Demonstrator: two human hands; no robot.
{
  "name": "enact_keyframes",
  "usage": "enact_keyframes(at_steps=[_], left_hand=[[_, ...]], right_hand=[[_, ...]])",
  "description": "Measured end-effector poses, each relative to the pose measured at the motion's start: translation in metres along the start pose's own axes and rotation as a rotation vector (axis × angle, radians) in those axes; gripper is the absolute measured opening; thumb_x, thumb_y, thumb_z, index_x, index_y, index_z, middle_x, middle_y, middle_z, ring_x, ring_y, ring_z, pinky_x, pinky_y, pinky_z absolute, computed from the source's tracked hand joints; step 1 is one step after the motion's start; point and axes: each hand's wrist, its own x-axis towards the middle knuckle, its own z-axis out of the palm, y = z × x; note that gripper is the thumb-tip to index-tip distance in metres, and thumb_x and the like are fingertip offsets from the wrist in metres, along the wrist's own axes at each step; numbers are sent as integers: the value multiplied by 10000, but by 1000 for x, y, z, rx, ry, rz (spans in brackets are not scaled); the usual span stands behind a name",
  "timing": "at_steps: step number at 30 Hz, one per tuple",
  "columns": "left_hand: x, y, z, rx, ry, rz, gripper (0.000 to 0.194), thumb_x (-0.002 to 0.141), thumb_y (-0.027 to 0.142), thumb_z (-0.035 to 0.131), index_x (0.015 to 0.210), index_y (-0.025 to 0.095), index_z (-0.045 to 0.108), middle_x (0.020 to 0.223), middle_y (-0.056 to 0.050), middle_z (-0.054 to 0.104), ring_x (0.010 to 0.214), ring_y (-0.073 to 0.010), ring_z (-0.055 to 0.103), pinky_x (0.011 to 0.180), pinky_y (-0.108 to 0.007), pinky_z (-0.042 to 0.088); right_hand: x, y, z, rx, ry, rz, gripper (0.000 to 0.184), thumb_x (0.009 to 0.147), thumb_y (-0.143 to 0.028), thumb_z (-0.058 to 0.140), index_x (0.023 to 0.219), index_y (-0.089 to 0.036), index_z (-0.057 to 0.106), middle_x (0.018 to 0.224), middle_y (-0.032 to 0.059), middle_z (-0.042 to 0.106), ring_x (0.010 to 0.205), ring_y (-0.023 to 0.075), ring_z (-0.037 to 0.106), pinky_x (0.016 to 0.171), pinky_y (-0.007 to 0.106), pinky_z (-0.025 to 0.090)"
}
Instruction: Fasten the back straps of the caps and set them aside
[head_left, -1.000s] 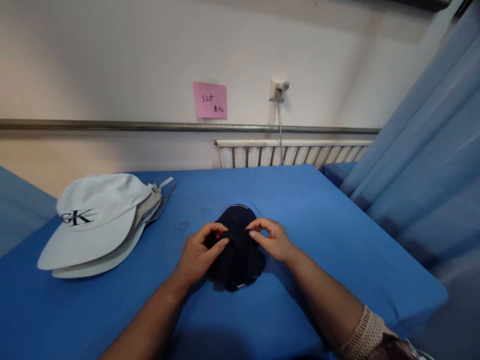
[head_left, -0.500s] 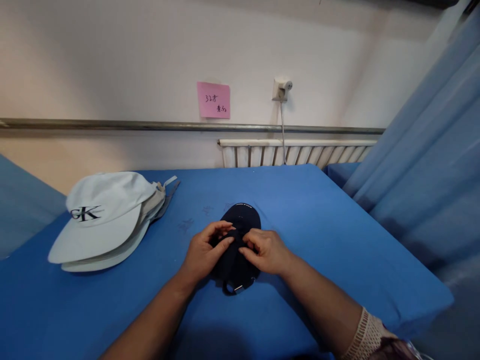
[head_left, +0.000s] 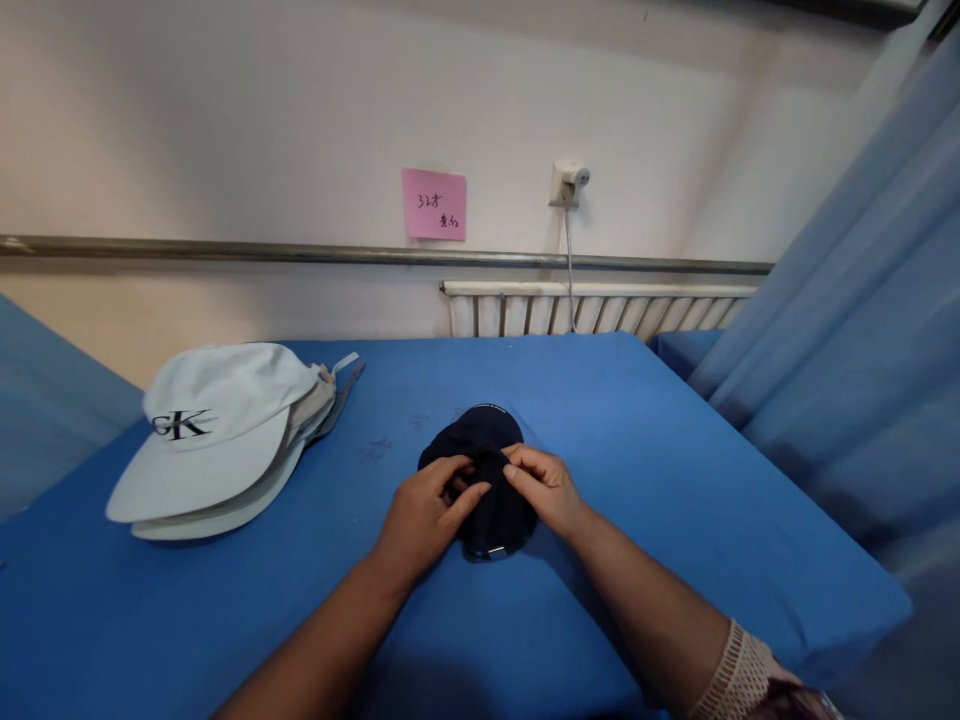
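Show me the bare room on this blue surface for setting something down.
The widest free patch of the blue surface lies between the right hand and the right-side curtain. Another runs behind the dark cap, toward the radiator. It is crowded mid-surface, where both hands work the dark cap, and left, under the stacked pale caps.

"CK" on the white cap (head_left: pixel 217 400), "32" on the pink note (head_left: pixel 435 205)

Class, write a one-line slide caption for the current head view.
Two hands pinch a dark cap beside stacked pale caps on blue cloth.
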Motion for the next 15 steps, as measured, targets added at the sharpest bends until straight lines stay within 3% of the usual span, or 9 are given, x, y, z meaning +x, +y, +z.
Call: enact_keyframes(at_steps=[4,8,11,15], left_hand=[[3,-4,10,-271,4,-180,220,776,347,670,922,187,630,790,-8,668,683,-158,638,647,-292,538],[3,-4,9,-349,45,-195,163,761,292,676,830,180,581,702,22,609,628,-130,604,603,-258,522],[-4,2,1,-193,123,-33,125,801,252,658,880,188,586,691,29,600,596,-116,588,584,-245,499],[-13,12,-10,66,198,406,133,823,127,631,928,203,598,805,-6,650,715,-128,622,695,-262,495]], right_hand=[[-1,-2,6,-48,-65,-54,215,878,-277,547,678,-200,534,873,41,622,793,156,588,713,276,471],[-1,2,8,-137,8,-88,209,839,-239,566,652,-205,480,842,35,595,755,148,570,683,269,465],[-1,1,4,-214,156,-123,198,835,-218,556,656,-207,473,819,33,585,719,147,551,660,273,451],[1,1,-4,-136,188,-99,225,925,-264,452,732,-200,548,788,29,583,701,146,539,662,278,442]])
